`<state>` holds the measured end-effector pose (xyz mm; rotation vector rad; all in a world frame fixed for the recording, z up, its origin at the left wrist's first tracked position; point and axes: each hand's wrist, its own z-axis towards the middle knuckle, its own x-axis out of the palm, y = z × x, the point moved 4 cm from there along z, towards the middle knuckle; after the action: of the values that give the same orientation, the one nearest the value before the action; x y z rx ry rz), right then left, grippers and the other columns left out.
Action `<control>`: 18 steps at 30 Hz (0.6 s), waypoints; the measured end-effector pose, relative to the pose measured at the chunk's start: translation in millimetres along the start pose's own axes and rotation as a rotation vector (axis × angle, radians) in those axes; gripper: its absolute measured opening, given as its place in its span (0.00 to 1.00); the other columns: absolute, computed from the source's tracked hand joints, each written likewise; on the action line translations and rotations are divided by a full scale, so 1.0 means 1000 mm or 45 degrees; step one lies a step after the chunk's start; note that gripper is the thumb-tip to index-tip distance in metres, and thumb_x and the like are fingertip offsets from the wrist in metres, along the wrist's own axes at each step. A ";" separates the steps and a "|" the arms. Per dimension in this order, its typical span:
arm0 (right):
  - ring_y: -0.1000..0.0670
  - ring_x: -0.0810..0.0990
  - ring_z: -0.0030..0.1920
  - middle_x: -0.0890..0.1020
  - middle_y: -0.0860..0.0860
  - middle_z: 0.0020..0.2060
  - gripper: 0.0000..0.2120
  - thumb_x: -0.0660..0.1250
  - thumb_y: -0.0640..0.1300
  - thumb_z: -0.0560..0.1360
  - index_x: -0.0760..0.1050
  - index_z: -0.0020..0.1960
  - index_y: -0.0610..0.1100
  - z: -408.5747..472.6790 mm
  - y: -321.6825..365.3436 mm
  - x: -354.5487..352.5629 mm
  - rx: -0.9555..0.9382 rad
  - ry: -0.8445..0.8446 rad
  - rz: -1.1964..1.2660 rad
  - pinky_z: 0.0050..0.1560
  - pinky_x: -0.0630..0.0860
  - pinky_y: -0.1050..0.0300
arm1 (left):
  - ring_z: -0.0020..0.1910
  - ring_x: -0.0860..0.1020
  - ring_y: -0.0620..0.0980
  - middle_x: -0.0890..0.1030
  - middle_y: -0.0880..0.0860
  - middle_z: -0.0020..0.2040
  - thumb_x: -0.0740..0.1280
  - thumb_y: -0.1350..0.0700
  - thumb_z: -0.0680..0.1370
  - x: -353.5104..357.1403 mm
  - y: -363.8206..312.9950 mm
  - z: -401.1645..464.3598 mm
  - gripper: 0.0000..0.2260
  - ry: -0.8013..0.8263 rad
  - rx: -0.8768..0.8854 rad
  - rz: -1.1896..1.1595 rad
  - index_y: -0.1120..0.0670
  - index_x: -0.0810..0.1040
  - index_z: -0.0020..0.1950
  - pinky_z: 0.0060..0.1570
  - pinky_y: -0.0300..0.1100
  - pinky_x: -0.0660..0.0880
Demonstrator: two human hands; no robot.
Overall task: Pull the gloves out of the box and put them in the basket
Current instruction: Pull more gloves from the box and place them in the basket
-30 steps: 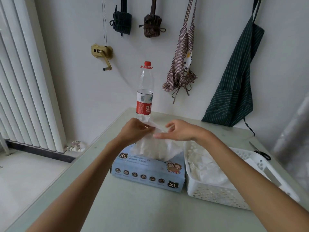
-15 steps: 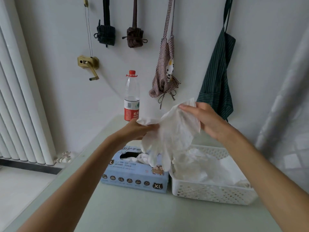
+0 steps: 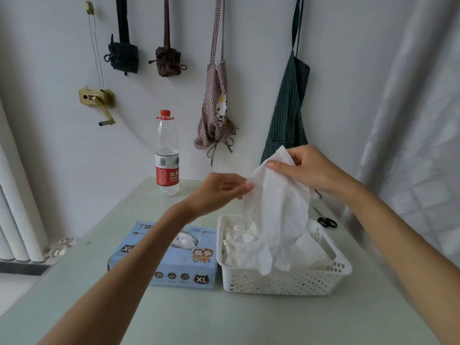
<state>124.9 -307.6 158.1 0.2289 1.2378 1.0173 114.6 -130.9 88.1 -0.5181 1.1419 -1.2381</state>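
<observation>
A white glove (image 3: 276, 215) hangs over the white perforated basket (image 3: 286, 282), its fingers dangling down into it. My right hand (image 3: 306, 170) pinches the glove's cuff at the top. My left hand (image 3: 221, 190) pinches the cuff's left edge with its fingertips. The basket holds a heap of white gloves (image 3: 241, 242). The blue glove box (image 3: 179, 260) marked XL lies left of the basket, touching it, with another white glove poking from its oval opening. My left forearm crosses over the box.
A clear water bottle (image 3: 166, 155) with a red cap stands at the table's back. Black-handled scissors (image 3: 326, 220) lie behind the basket on the right. Aprons and tied cloths hang on the wall. A radiator stands at the left, a curtain at the right.
The glove came out of the box, rose, and moved right with both hands until it hangs over the basket. The view shifted right as well.
</observation>
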 end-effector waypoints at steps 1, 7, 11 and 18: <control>0.58 0.81 0.36 0.83 0.54 0.37 0.08 0.69 0.49 0.75 0.81 0.44 0.44 -0.002 -0.004 -0.010 0.038 -0.003 0.018 0.36 0.76 0.66 | 0.39 0.79 0.38 0.82 0.45 0.40 0.67 0.56 0.77 -0.001 -0.001 0.002 0.04 -0.009 0.023 -0.014 0.53 0.81 0.46 0.44 0.28 0.74; 0.58 0.83 0.36 0.85 0.54 0.36 0.06 0.71 0.48 0.73 0.82 0.43 0.45 -0.011 -0.024 -0.038 0.241 0.079 0.226 0.34 0.76 0.69 | 0.52 0.79 0.39 0.82 0.48 0.51 0.62 0.50 0.78 0.003 0.003 0.014 0.09 -0.036 0.005 -0.014 0.51 0.78 0.53 0.56 0.35 0.74; 0.58 0.83 0.35 0.85 0.53 0.36 0.08 0.71 0.49 0.73 0.82 0.44 0.44 -0.009 -0.022 -0.033 0.232 0.111 0.173 0.33 0.75 0.69 | 0.57 0.76 0.36 0.76 0.44 0.61 0.65 0.48 0.76 0.029 -0.007 0.022 0.23 0.147 -0.022 -0.053 0.52 0.68 0.69 0.53 0.29 0.74; 0.57 0.84 0.39 0.86 0.53 0.39 0.10 0.72 0.49 0.71 0.83 0.46 0.43 -0.011 -0.029 -0.045 0.216 0.143 0.149 0.36 0.76 0.69 | 0.42 0.82 0.40 0.84 0.48 0.43 0.69 0.57 0.76 0.033 -0.005 0.026 0.06 0.186 -0.058 -0.051 0.59 0.82 0.48 0.43 0.29 0.74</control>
<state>132.0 -361.2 165.2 0.3840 1.4279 1.0377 132.1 -169.2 89.1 -0.4927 1.2907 -1.3040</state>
